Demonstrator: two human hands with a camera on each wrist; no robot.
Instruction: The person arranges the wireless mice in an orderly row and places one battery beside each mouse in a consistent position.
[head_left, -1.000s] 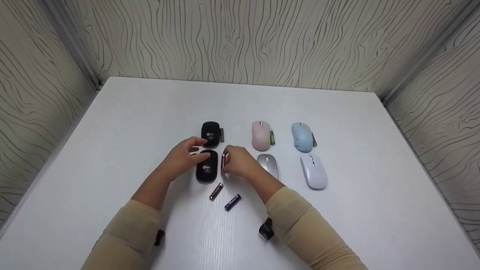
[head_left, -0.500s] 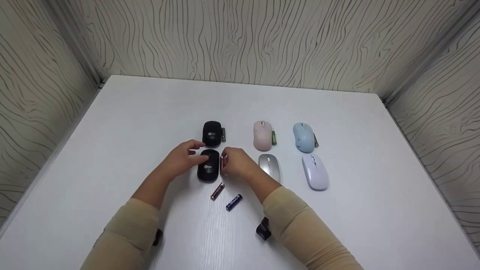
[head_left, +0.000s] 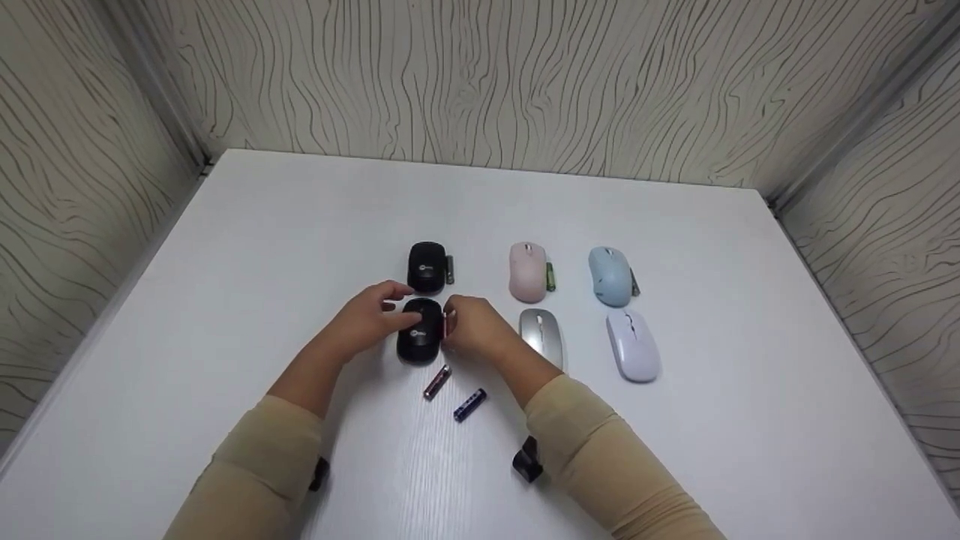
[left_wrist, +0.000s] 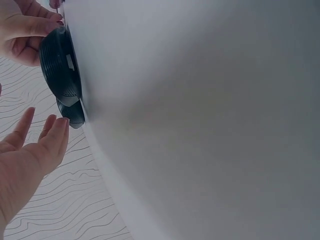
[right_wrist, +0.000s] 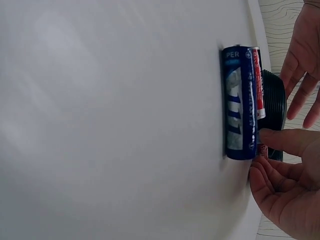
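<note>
My right hand pinches a red battery with thumb and fingers, right at the right side of the nearer black computer mouse. In the right wrist view the held battery shows only partly behind the thumb. My left hand has its fingers extended, with the thumb over the nearer mouse and the fingertips by the farther black mouse. The left wrist view shows that hand beside the mouse. A dark red battery and a blue battery lie in front.
A grey battery lies along the farther black mouse. Rightward are a pink mouse with a green battery, a light blue mouse with a dark battery, a silver mouse and a white mouse.
My right hand has brought the red battery closer against the nearer black mouse's side. The left hand keeps nearly the same place; the whole view has shifted slightly.
</note>
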